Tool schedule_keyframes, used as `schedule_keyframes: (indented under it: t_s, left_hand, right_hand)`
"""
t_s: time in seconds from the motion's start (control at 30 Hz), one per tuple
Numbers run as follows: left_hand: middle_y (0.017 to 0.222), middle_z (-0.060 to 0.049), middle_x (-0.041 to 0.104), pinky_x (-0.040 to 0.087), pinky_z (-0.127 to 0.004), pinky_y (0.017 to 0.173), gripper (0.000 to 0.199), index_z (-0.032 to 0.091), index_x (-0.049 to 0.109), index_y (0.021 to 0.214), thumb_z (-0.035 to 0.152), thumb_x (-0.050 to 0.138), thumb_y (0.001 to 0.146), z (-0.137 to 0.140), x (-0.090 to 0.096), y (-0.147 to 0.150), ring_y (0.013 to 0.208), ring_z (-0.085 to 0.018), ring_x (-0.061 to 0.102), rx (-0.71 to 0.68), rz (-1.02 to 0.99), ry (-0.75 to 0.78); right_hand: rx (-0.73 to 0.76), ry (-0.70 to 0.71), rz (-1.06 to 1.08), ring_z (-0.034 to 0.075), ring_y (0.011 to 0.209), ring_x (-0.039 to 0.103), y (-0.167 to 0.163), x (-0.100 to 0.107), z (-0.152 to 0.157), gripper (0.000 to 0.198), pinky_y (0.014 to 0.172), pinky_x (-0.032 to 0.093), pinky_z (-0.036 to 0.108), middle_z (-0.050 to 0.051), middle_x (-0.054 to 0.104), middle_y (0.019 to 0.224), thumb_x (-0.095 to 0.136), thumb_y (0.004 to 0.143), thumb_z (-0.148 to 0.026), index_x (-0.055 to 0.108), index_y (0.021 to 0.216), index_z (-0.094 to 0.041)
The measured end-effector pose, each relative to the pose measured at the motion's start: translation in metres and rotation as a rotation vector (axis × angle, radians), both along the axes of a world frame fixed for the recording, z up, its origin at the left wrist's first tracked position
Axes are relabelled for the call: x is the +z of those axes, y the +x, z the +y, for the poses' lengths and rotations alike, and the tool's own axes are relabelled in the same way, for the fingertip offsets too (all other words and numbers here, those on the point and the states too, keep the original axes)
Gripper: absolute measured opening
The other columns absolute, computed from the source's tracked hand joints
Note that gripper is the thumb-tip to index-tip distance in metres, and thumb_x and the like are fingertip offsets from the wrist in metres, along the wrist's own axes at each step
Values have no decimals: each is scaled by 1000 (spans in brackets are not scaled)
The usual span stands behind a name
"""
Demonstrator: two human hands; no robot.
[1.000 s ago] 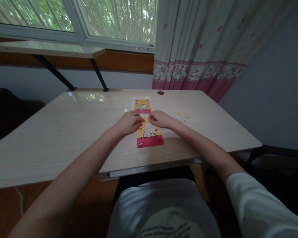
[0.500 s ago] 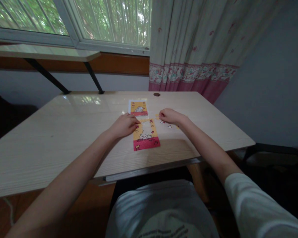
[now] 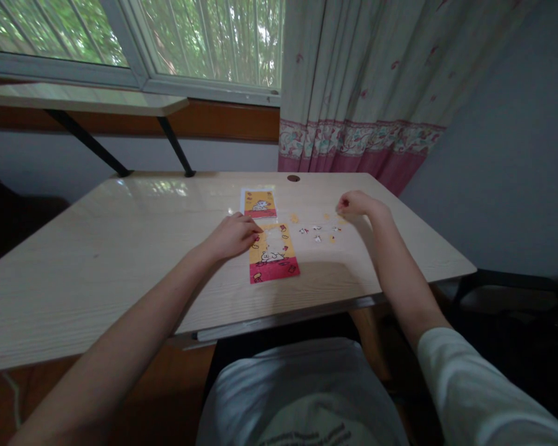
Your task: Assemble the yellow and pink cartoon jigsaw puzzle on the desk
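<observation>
A partly assembled jigsaw puzzle (image 3: 279, 271), yellow above and crimson below with a white cartoon animal, lies before me with a pale gap in its upper part. My left hand (image 3: 240, 235) rests at its upper left edge, fingers bent and closed onto it. Past the puzzle is a smaller picture card (image 3: 261, 212) of similar design. To the right, several loose puzzle pieces (image 3: 317, 238), white and yellow, are scattered on the desk. Over their far right side my right hand (image 3: 354, 204) is closed in a pinch; whatever its fingertips hold is too small to make out.
The pale wooden desk (image 3: 134, 260) has a round cable hole (image 3: 293, 178) at its back. A raised shelf (image 3: 84, 99) on black supports stands at the back left. A curtain (image 3: 353, 136) hangs behind, and a dark chair (image 3: 506, 279) is at the right.
My right hand has moved right and slightly away from me, from beside the puzzle to the far side of the loose pieces, uncovering several of them. My left hand has stayed in place.
</observation>
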State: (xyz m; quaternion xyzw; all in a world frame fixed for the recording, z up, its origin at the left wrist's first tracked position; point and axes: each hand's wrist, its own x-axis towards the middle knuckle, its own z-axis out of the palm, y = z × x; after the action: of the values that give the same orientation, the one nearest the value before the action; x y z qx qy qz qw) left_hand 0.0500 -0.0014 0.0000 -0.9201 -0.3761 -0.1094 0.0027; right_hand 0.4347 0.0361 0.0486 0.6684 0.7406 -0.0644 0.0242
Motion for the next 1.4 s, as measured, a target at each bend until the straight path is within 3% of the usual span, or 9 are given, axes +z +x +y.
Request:
schedule_keyframes:
  t_s: [0.17, 0.4, 0.67, 0.93, 1.2, 1.4]
  left_hand:
    - [106, -10, 73, 45, -41, 90, 28, 18, 76, 107, 24, 52, 92, 0, 1, 0, 97, -26, 60, -16, 25, 8]
    - [106, -9, 73, 45, -41, 90, 29, 20, 76, 108, 24, 52, 93, 0, 0, -1, 98, -26, 60, -10, 24, 2]
    - [107, -10, 73, 45, -42, 90, 29, 20, 76, 108, 26, 51, 93, 0, 1, -1, 98, -27, 60, -9, 6, -13]
    - [104, -10, 73, 45, -42, 90, 28, 21, 76, 106, 26, 52, 93, 0, 1, -1, 97, -27, 60, -25, -22, -21]
    - [105, -10, 72, 45, -41, 89, 28, 20, 76, 106, 26, 53, 93, 0, 0, -1, 98, -26, 60, -19, -6, -8]
    - [105, -11, 72, 46, -42, 89, 29, 19, 76, 106, 25, 52, 93, 0, 0, -1, 98, -27, 60, -17, 2, -9]
  right_hand:
    - [-103, -141, 26, 16, 77, 65, 23, -11, 3, 25, 68, 46, 24, 6, 76, 93, 71, 75, -17, 77, 99, -17]
    - [-79, -227, 87, 14, 74, 64, 31, -20, 13, 10, 69, 46, 23, 3, 74, 80, 68, 75, -17, 77, 79, -16]
    - [-64, -227, 94, 13, 66, 60, 36, -23, 15, 11, 61, 43, 22, 1, 70, 71, 71, 71, -23, 76, 78, -16]
    - [-84, -217, 94, 14, 63, 59, 30, -23, 13, 8, 62, 44, 24, 2, 68, 67, 67, 72, -21, 73, 69, -16]
    - [-80, -146, 42, 14, 71, 63, 16, -14, 6, 17, 64, 44, 24, 4, 73, 82, 70, 75, -27, 75, 88, -17]
    - [-61, -164, 48, 14, 68, 62, 12, -15, 6, 11, 64, 42, 24, 2, 71, 74, 68, 75, -24, 75, 80, -17]
